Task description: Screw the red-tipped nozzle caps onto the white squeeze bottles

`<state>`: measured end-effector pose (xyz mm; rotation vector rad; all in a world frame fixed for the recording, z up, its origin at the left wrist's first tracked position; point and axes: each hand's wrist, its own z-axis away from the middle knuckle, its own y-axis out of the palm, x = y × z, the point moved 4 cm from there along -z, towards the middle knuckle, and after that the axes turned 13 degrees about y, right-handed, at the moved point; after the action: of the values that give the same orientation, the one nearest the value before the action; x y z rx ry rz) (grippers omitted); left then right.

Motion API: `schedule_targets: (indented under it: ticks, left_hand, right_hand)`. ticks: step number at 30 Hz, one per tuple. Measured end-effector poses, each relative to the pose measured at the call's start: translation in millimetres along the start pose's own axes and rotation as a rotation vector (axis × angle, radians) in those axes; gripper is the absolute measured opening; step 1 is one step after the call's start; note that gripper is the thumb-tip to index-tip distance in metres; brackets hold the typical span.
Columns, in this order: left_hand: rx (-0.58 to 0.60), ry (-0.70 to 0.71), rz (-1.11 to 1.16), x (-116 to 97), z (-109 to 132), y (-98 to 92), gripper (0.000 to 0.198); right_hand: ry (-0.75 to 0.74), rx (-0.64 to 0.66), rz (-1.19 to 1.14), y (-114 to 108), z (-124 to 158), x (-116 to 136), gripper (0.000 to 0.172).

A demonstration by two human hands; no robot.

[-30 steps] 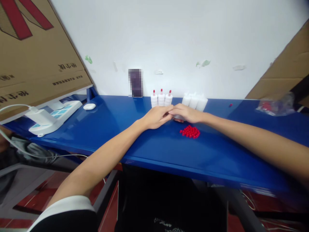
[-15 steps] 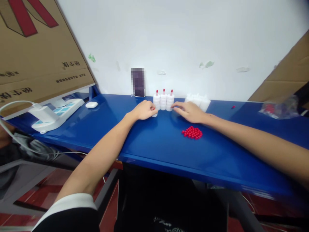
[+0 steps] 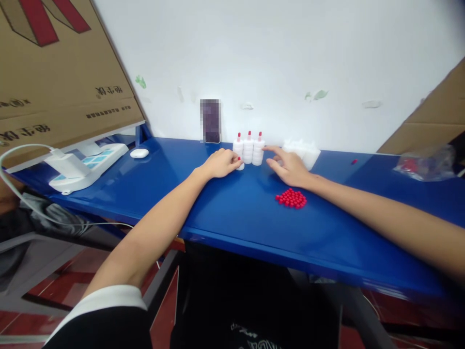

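Three white bottles (image 3: 248,151) with red tips stand side by side against the back of the blue table. My left hand (image 3: 222,163) is closed at the front left of them, fingers round a small white bottle (image 3: 240,166) whose red tip shows by the fingertips. My right hand (image 3: 288,166) is just right of the row, fingers apart and holding nothing, its index finger pointing at the rightmost bottle. Behind it lie several white bottles (image 3: 308,154) without red tips. A pile of small red caps (image 3: 291,198) lies on the table nearer the front.
A phone (image 3: 211,121) leans on the wall. On the left are a white power strip (image 3: 89,167) with a cable and a white case (image 3: 139,153). A plastic bag (image 3: 425,164) and a single red cap (image 3: 354,161) lie at the right. Cardboard (image 3: 65,72) stands at the left.
My right hand has drawn back a little to the right from the row, its fingers spread wider. My left hand stays at the small bottle. The view has shifted slightly.
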<state>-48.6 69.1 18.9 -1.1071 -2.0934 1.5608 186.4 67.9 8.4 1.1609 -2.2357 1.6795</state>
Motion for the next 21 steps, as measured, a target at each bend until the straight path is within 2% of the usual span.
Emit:
schedule_targets:
  ticks: [4,7,9,11,14,16,18,21]
  left_hand:
    - [-0.107,0.022,0.004,-7.5,-1.1,-6.5,0.045]
    - [-0.185,0.061,0.004,-16.9,-1.2,-10.8,0.046]
    - [-0.184,0.101,0.001,-29.7,-1.5,-8.9,0.045]
    - [-0.128,0.181,0.004,-50.7,-2.9,-1.6,0.044]
    - [0.095,0.401,0.026,-93.3,-5.3,18.5,0.042]
    - [0.169,0.444,-0.056,-113.9,-6.7,27.7,0.047]
    - [0.208,0.434,-0.159,-124.3,-7.9,32.4,0.046]
    - [0.241,0.411,-0.192,-125.8,-9.0,33.9,0.041]
  right_hand:
    - [-0.049,-0.012,-0.032,2.1,-1.1,-0.1,0.031]
    - [-0.066,0.004,-0.013,3.1,-1.7,2.5,0.038]
    - [-0.066,0.007,-0.006,2.5,-1.9,4.9,0.039]
    - [-0.068,0.008,0.007,2.0,-1.9,7.0,0.039]
    - [-0.064,0.017,0.03,2.3,-2.0,8.1,0.04]
    - [-0.057,0.017,0.034,2.7,-2.1,7.7,0.039]
    - [-0.058,0.007,0.033,2.9,-2.0,7.4,0.039]
    - [-0.069,-0.009,0.031,3.0,-2.0,7.9,0.039]
